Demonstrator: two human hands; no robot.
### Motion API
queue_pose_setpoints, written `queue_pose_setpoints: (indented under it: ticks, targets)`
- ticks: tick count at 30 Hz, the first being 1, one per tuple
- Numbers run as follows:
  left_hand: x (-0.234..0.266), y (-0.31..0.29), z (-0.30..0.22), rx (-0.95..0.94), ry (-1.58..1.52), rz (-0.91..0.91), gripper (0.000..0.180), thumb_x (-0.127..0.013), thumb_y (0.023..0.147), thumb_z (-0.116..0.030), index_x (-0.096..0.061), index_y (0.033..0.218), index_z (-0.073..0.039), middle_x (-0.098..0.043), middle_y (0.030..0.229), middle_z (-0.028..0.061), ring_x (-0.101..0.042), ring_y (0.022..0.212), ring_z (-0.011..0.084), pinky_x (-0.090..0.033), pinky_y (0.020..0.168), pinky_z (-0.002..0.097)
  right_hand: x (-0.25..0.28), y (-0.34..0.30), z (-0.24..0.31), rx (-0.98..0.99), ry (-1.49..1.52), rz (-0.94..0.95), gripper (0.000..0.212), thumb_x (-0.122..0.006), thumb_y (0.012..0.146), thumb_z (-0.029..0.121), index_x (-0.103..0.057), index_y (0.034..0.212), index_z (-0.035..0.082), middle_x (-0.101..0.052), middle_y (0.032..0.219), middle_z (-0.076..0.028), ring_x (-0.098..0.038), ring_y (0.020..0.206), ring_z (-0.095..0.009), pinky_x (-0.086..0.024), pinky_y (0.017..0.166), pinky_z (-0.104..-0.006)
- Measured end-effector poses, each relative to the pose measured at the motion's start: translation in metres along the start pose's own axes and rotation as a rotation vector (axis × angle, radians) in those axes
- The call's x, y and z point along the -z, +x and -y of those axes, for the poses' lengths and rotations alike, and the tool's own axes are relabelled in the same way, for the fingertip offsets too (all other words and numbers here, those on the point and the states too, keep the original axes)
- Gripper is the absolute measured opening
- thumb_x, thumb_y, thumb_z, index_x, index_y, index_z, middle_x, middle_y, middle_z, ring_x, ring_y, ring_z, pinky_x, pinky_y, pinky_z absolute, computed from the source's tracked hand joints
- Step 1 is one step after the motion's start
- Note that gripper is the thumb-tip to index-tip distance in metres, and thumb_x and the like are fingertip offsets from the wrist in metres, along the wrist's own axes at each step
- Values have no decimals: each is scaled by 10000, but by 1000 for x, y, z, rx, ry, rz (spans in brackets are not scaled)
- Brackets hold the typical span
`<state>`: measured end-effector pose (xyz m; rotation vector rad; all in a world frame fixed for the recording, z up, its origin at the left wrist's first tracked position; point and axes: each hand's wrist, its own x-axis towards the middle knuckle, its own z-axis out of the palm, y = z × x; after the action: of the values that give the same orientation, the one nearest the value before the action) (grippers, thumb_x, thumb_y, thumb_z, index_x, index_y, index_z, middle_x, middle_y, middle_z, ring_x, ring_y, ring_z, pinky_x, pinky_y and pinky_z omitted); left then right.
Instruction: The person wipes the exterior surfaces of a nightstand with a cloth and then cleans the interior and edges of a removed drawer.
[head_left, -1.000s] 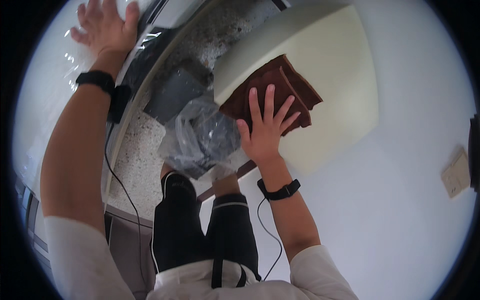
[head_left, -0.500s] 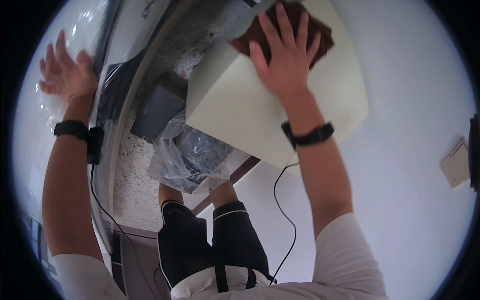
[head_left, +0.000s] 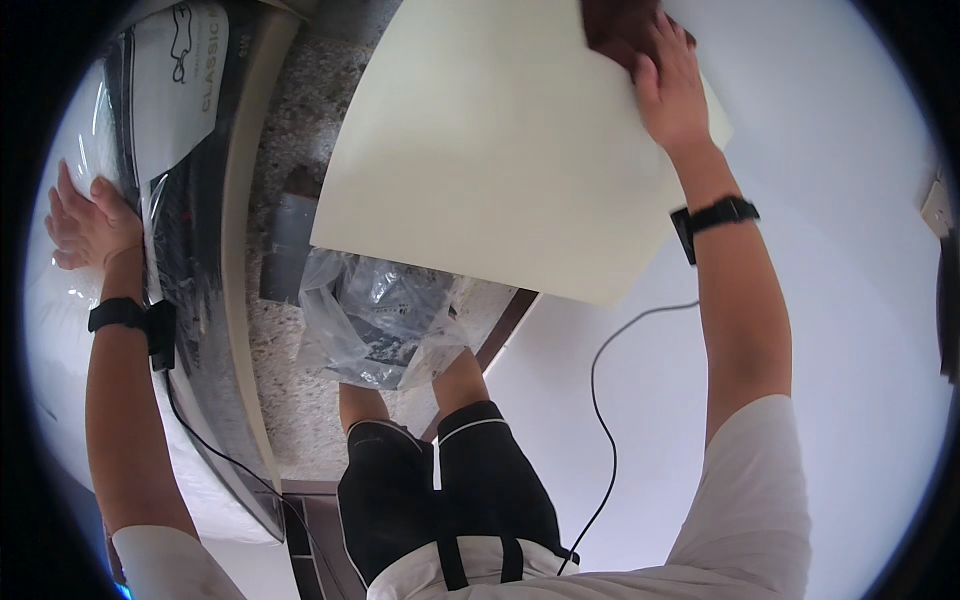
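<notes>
Against the far right edge of a cream-coloured panel or cabinet top [head_left: 490,150], my right hand [head_left: 678,95] is closed on a dark brown cloth [head_left: 615,30]. The cloth is partly cut off by the upper edge of the view. On the left, my left hand [head_left: 95,225] lies with its fingers apart on a mattress wrapped in clear plastic [head_left: 60,345], holding nothing. Both wrists carry a black strap with a small device.
A clear plastic bag [head_left: 385,310] with something dark inside lies in front of my legs. Beside it on the speckled floor [head_left: 310,110] sits a grey block-like thing [head_left: 288,245]. A white wall [head_left: 850,200] with a beige plate [head_left: 936,208] bounds the right. A black cable [head_left: 597,400] hangs from my right wrist.
My right hand and the cloth have moved right across the cream surface to its far edge. More of that surface shows. My left hand stays on the mattress as the view shifts.
</notes>
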<state>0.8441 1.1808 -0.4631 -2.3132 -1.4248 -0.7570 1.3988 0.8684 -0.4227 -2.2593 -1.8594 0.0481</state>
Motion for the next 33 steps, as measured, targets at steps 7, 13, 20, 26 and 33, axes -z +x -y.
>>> queue_pose_setpoints:
  ticks: [7,13,20,26,33]
  targets:
    - [-6,-2,13,-36,47,-40,674,-146,971,-699,-375,1514,-372,-390,1562,55,-314,1423,324,-141,1076,645,45,-105,-4,-135,9,194,432,-522,968,162,-536,1386,56,-449,1518,-130,-338,1438,-396,-275,1188,-484]
    - [-7,-3,7,-25,-12,-32,657,-158,982,-668,-375,1516,-352,-380,1555,62,-262,1435,313,-98,1083,631,9,-29,49,1,68,114,531,-604,942,213,-486,1459,174,-337,1571,-185,-289,1411,-526,-200,1154,-641]
    - [-1,2,7,-26,-5,-13,670,-156,978,-686,-374,1517,-354,-359,1562,61,-262,1438,321,-115,1075,636,-40,20,63,-206,139,-174,529,-539,929,102,-479,1453,149,-332,1533,-281,-316,1384,-523,-262,1156,-570]
    - [2,1,6,-52,20,15,642,-178,987,-662,-363,1520,-355,-342,1575,75,-264,1444,312,-138,1068,652,-59,115,138,61,-22,-53,497,-494,941,39,-439,1430,-31,-330,1527,-293,-281,1439,-458,-258,1208,-498]
    - [3,0,16,-67,34,7,690,-214,967,-647,-458,1478,-252,-458,1494,100,-374,1353,373,-195,1050,609,-6,50,65,54,-91,182,637,-505,921,-66,-312,1522,19,-142,1642,-188,-241,1499,-303,-276,1236,-372]
